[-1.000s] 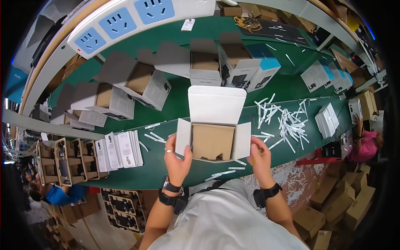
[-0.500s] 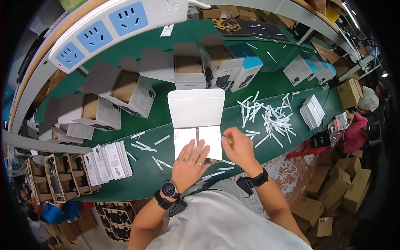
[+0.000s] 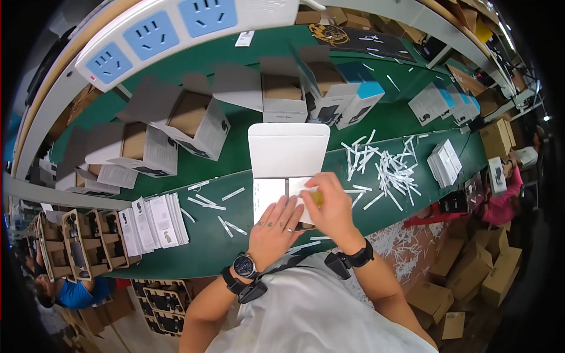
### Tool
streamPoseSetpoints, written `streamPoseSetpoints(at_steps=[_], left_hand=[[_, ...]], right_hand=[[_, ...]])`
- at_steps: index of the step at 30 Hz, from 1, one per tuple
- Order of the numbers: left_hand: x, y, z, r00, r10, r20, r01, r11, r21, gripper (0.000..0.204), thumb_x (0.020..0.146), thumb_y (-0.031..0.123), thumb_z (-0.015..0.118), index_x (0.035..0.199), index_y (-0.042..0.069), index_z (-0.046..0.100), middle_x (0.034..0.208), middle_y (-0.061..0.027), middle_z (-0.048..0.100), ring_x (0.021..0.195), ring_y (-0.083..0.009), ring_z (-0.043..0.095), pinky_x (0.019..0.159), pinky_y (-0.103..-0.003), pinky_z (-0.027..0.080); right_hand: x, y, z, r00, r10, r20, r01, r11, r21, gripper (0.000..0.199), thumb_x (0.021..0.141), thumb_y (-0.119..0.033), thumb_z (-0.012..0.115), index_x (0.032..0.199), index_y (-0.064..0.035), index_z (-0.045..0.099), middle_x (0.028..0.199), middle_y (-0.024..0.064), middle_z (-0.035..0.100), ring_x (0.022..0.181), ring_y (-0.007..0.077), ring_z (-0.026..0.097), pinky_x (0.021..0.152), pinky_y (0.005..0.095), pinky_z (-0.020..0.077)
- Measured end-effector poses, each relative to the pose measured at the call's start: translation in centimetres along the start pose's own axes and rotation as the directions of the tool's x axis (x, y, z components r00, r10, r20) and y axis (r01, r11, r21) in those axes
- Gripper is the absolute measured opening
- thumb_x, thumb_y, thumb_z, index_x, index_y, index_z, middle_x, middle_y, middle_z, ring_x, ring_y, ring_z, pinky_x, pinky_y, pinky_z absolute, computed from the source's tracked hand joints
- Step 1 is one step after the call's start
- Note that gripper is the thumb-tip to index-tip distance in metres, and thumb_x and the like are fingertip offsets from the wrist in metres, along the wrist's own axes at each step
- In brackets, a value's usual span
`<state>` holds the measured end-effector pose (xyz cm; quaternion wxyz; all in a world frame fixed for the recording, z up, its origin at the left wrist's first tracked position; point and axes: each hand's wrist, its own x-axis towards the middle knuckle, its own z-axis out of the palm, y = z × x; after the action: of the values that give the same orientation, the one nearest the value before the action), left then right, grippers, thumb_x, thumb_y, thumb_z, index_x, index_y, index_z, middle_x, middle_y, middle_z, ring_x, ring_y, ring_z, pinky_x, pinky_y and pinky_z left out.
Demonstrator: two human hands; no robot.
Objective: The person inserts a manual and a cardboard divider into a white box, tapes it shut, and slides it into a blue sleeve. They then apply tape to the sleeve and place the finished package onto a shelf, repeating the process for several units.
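A white box stands in front of me on the green table, its lid raised away from me. White flat pieces with a dark gap between them show in its opening. My left hand lies flat over the near left part of the box, fingers stretched out. Over the box's right side, my right hand is closed on a small yellowish thing. Its kind is hidden by the fingers. The fingertips of both hands are close together.
Several opened boxes line the back. White paper strips lie right of the box, near a stack of white booklets. Leaflets and brown moulded trays sit at left. A power strip hangs above. Other people work nearby.
My right hand has moved left from beside the box to over its right side, carrying the yellowish thing. My left hand stays flat on the box. The whole view has shifted slightly.
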<state>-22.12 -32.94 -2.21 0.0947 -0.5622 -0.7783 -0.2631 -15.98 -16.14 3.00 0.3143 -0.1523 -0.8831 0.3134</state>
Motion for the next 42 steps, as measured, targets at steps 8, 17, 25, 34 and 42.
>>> streamPoseSetpoints(at_steps=[8, 17, 25, 34, 42], left_hand=[[-0.4, -0.7, -0.4, 1.000, 0.016, -0.013, -0.016, 1.000, 0.014, 0.065, 0.081, 0.031, 0.077, 0.139, 0.010, 0.057, 0.148, -0.0100, 0.053, 0.134, -0.0297, 0.051, 0.108, -0.042, 0.044], [-1.0, -1.4, -0.2, 1.000, 0.020, 0.012, -0.021, 0.999, 0.040, 0.064, 0.083, 0.032, 0.075, 0.137, 0.004, 0.057, 0.143, -0.0151, 0.054, 0.134, -0.0306, 0.051, 0.111, -0.042, 0.042], [-2.3, -1.1, 1.6, 0.999, -0.035, -0.020, 0.033, 0.992, -0.123, 0.046, 0.084, 0.023, 0.073, 0.122, -0.003, 0.064, 0.127, -0.0181, 0.063, 0.127, -0.0409, 0.055, 0.106, -0.046, 0.047], [-2.1, -1.5, 1.5, 0.993, 0.006, -0.121, -0.018, 0.995, -0.098, 0.033, 0.080, 0.026, 0.074, 0.106, 0.005, 0.071, 0.108, -0.0120, 0.069, 0.102, -0.0323, 0.067, 0.091, -0.042, 0.054], [-3.2, -1.4, 1.6, 0.979, -0.104, 0.177, 0.142, 0.966, -0.218, 0.042, 0.089, 0.028, 0.067, 0.122, 0.003, 0.066, 0.127, -0.0159, 0.064, 0.123, -0.0328, 0.058, 0.107, -0.044, 0.046]], right_hand=[[-1.4, 3.0, -0.8, 0.995, 0.092, -0.026, -0.095, 0.974, -0.206, 0.013, 0.085, -0.011, 0.074, 0.087, -0.0045, 0.063, 0.090, 0.0107, 0.064, 0.076, 0.0313, 0.067, 0.063, 0.0377, 0.0525], [-1.2, -0.7, 2.3, 0.999, 0.032, 0.007, -0.032, 0.999, 0.016, 0.015, 0.083, -0.017, 0.076, 0.082, -0.0098, 0.063, 0.090, 0.0073, 0.066, 0.073, 0.0309, 0.067, 0.060, 0.0381, 0.0529], [1.4, -3.1, 7.5, 0.965, -0.053, 0.258, 0.094, 0.984, -0.148, 0.012, 0.082, -0.012, 0.073, 0.087, -0.0090, 0.063, 0.089, 0.0079, 0.063, 0.076, 0.0324, 0.064, 0.064, 0.0415, 0.0517], [1.4, -3.7, 8.3, 0.956, 0.014, 0.293, 0.014, 0.996, -0.092, 0.016, 0.080, -0.014, 0.076, 0.089, -0.0086, 0.065, 0.089, 0.0090, 0.065, 0.078, 0.0331, 0.066, 0.066, 0.0403, 0.0529], [1.4, -4.2, 7.0, 0.894, -0.090, 0.440, -0.250, 0.715, 0.653, 0.022, 0.085, -0.013, 0.076, 0.102, -0.0061, 0.064, 0.094, 0.0036, 0.065, 0.086, 0.0152, 0.066, 0.075, 0.0315, 0.0535]])
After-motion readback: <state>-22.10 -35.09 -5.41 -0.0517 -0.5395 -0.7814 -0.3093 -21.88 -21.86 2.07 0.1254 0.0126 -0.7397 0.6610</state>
